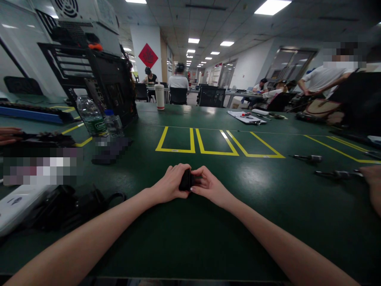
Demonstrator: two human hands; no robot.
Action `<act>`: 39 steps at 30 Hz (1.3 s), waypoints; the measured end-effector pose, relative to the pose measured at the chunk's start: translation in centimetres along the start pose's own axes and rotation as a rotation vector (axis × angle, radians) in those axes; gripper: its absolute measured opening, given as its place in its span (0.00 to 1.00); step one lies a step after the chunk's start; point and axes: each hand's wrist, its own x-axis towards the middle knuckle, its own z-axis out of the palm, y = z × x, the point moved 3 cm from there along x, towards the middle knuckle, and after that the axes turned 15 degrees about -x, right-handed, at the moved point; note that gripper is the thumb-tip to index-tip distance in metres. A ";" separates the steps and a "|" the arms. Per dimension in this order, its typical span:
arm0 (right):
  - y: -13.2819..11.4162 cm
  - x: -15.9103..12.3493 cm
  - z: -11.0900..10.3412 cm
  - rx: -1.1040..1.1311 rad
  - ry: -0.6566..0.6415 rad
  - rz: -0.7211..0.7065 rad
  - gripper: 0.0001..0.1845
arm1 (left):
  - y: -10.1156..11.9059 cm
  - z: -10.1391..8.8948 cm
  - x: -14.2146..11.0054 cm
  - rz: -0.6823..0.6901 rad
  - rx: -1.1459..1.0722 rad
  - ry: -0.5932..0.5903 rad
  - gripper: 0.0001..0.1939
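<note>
A small black block-shaped object (185, 181) is between my two hands, low over the green table (190, 234). My left hand (171, 182) wraps round it from the left, thumb below and fingers over the top. From the other side my right hand (208, 184) pinches its right edge with thumb and fingertips. The object's exact kind cannot be made out, and my fingers cover part of it. Just beyond my hands, yellow tape outlines (175, 151) mark the tabletop.
To the left are water bottles (97, 126), a white power strip (18, 206), black cables (68, 204) and a black metal frame (110, 83). Screwdriver-like tools (336, 174) lie right, beside another person's hand (372, 182). Farther back stand a white tumbler (160, 97) and a clipboard (245, 116).
</note>
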 end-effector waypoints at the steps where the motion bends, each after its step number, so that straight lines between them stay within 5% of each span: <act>1: 0.0 0.0 0.0 -0.002 0.004 0.002 0.16 | 0.1 0.0 0.0 -0.007 -0.003 -0.003 0.29; 8: 0.3 0.3 -0.1 -0.079 0.089 0.060 0.15 | 0.7 -0.5 0.1 -0.023 -0.015 -0.027 0.27; 17: 0.5 0.3 0.0 0.027 0.001 0.005 0.19 | 0.5 -0.5 0.1 0.004 -0.004 -0.026 0.29; 23: 0.6 0.6 0.0 -0.027 0.085 0.033 0.11 | 0.8 -0.7 0.1 -0.005 -0.010 -0.038 0.27; 35: 0.2 0.0 0.0 -0.044 0.036 0.004 0.18 | 0.1 -0.3 0.0 -0.010 -0.012 -0.028 0.29; 39: 0.3 0.1 0.2 -0.054 0.071 0.009 0.12 | 0.0 -0.1 0.1 -0.002 -0.008 -0.028 0.28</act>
